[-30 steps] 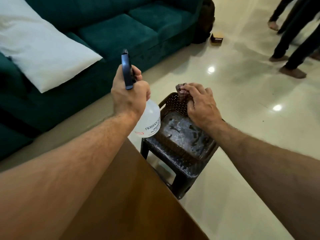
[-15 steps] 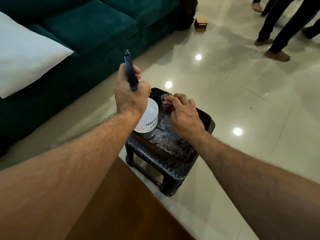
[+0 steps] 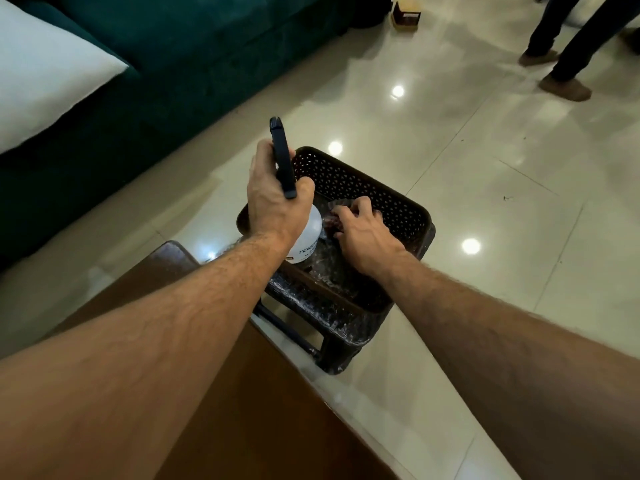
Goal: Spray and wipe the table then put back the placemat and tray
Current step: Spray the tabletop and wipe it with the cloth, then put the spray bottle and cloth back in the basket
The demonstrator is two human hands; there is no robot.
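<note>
A: Over the dark brown perforated plastic basket [image 3: 374, 188], both hands are busy. The left hand [image 3: 273, 202] has its fingers wrapped tight round the neck of a white plastic spray bottle [image 3: 306, 237] with a dark blue trigger head [image 3: 282, 157].

B: Where does the bottle sit?

A: Its body hangs inside the basket's near-left corner, upright, with the trigger head sticking up above the knuckles. I cannot tell whether its base touches the basket floor.

B: And the right hand?

A: The right hand [image 3: 363, 233] reaches down into the basket, fingers curled onto a crumpled dark reddish-brown cloth [image 3: 337, 211]. It looks like a pinch on the cloth, though the folds are dim and partly hidden by the fingers, so that is my best reading.

B: What holds the basket up?

A: A small dark plastic stool [image 3: 332, 344], wrapped in glossy film, standing on the glossy cream tiled floor [image 3: 485, 168]. The basket rests on its top.

B: And the table to be wiped?

A: The brown wooden table [image 3: 263, 410] fills the lower middle of the view, under the left forearm. Its rounded corner lies just beside the stool.

B: Anything else around?

A: A dark teal fabric sofa [image 3: 173, 46] runs along the upper left, with a white cushion [image 3: 45, 74] lying on it. At the top right stand the dark-trousered legs of other people [image 3: 568, 39], well apart from the stool, and a small brown box [image 3: 406, 15] sits on the floor near the sofa's end.
</note>
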